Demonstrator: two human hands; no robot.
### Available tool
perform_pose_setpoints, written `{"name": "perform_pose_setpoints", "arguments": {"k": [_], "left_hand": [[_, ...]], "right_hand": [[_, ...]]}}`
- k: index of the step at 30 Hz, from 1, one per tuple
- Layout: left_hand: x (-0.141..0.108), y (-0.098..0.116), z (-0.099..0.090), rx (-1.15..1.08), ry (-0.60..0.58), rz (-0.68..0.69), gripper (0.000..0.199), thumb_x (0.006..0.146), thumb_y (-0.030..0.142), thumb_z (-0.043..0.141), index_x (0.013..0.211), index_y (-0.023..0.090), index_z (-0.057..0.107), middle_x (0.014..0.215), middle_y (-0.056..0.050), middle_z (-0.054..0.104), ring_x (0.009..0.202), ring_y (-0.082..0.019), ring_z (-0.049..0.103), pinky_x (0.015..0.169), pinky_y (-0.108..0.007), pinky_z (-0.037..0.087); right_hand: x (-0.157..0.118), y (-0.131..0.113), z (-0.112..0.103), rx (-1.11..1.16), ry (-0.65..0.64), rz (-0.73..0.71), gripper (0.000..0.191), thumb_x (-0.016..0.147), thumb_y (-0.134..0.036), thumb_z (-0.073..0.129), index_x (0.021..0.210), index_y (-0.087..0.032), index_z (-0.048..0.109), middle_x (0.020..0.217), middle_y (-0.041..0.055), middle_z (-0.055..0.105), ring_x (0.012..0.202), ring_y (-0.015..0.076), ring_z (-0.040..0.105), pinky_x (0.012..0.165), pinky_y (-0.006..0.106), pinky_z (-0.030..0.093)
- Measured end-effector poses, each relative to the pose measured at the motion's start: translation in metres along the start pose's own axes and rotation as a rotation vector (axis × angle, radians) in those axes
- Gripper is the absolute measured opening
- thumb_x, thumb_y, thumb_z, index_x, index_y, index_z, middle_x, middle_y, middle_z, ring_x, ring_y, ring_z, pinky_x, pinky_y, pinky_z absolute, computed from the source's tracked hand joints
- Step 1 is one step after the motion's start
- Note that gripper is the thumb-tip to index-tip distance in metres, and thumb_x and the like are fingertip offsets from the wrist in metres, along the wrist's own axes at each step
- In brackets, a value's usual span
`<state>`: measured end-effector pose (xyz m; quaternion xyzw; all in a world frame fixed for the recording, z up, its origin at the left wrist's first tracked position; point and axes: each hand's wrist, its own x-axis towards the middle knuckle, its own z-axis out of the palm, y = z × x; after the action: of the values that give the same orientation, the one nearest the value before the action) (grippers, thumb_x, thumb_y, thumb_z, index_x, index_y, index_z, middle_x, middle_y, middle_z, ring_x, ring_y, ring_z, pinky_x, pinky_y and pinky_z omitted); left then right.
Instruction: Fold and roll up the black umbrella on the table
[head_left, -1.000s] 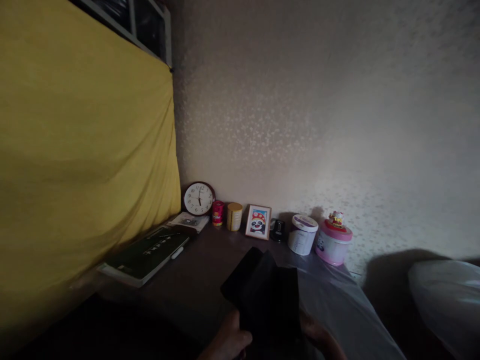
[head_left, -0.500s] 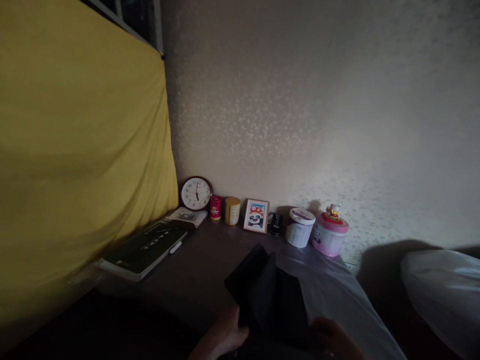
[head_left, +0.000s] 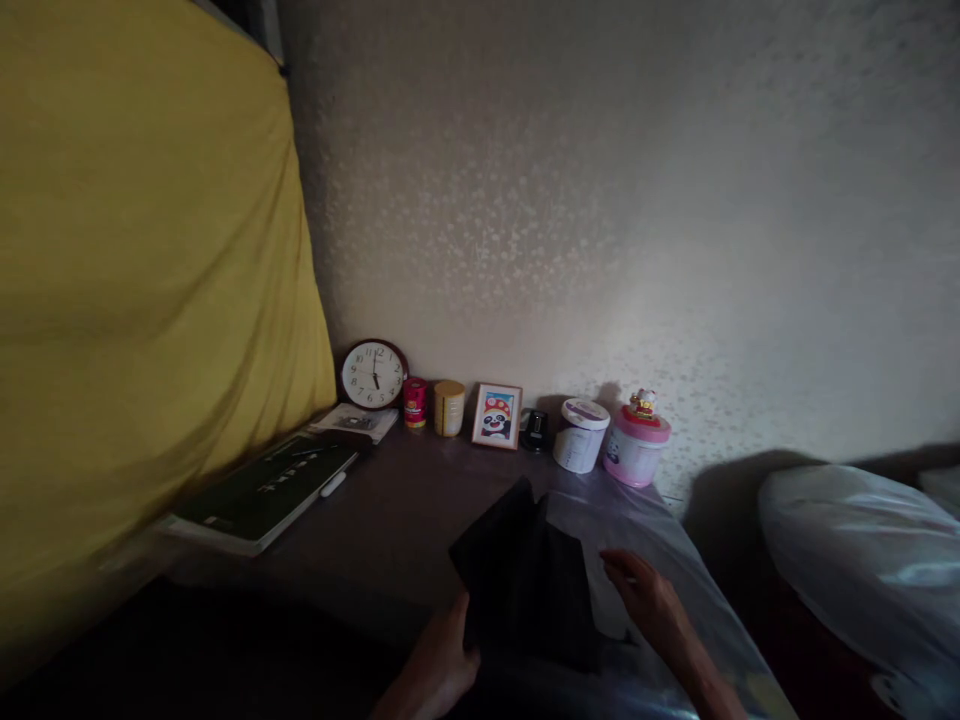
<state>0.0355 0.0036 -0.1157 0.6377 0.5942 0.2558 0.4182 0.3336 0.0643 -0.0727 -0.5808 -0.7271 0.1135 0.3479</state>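
In the head view, a black piece of folded fabric stands up in loose pleats over the front of the table; I cannot tell what kind of article it is. My left hand is closed on its lower left edge, thumb upward. To the right of the fabric, my right hand is raised a little apart from it, over the table. Its fingers are bent together as in a pinch, and whether anything small is between them I cannot make out. A thin dark strip lies by the fabric's lower right corner.
Along the wall stand a clock, a red can, a yellow-lidded can, a framed panda picture, a small black object, a white tub and a pink-lidded tub. A dark green book lies left.
My right hand has come away from the fabric's lower right side and moved up and right. My left hand stays on the fabric. The view has shifted slightly.
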Motion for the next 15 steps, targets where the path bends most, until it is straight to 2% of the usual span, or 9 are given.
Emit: {"name": "perform_pose_setpoints", "arguments": {"k": [3,5,7,11,15], "left_hand": [[-0.002,0.003,-0.003,0.199,0.04,0.055,0.063,0.074,0.022,0.052,0.134,0.022,0.033,0.111,-0.008,0.063,0.101,-0.02,0.059,0.086,-0.029,0.043],[-0.004,0.006,-0.005,0.277,0.024,0.042,0.068,0.074,0.019,0.051,0.137,0.022,0.026,0.112,-0.008,0.063,0.103,-0.02,0.059,0.087,-0.029,0.043],[-0.005,0.008,-0.007,0.352,0.006,0.022,0.073,0.075,0.017,0.05,0.14,0.022,0.017,0.113,-0.008,0.062,0.104,-0.021,0.058,0.088,-0.029,0.042],[-0.006,0.014,-0.007,0.475,-0.001,-0.029,0.081,0.075,0.016,0.048,0.142,0.019,0.003,0.115,-0.011,0.062,0.103,-0.023,0.059,0.088,-0.032,0.042],[-0.006,0.015,-0.005,0.509,0.041,-0.03,0.08,0.076,0.017,0.047,0.142,0.017,0.003,0.11,-0.014,0.064,0.096,-0.025,0.062,0.083,-0.035,0.045]], "right_hand": [[0.013,-0.051,0.008,-0.009,0.011,-0.156,0.029,0.087,-0.036,0.04,0.102,-0.024,0.062,0.099,0.0058,0.068,0.084,0.0178,0.065,0.074,0.028,0.051],[0.018,-0.077,0.017,-0.062,-0.024,-0.238,0.031,0.087,-0.027,0.04,0.112,-0.025,0.058,0.102,0.0048,0.066,0.086,0.0164,0.064,0.076,0.027,0.05],[0.022,-0.095,0.026,-0.143,-0.086,-0.282,0.04,0.085,-0.019,0.04,0.123,-0.026,0.05,0.106,0.0045,0.064,0.086,0.0153,0.064,0.074,0.025,0.05],[0.028,-0.107,0.042,-0.31,-0.179,-0.337,0.054,0.081,-0.009,0.039,0.132,-0.028,0.04,0.104,0.0035,0.064,0.081,0.0137,0.065,0.067,0.021,0.048],[0.037,-0.101,0.055,-0.345,-0.14,-0.34,0.034,0.087,-0.015,0.037,0.111,-0.025,0.058,0.093,0.0028,0.066,0.074,0.0135,0.065,0.061,0.02,0.046]]}}
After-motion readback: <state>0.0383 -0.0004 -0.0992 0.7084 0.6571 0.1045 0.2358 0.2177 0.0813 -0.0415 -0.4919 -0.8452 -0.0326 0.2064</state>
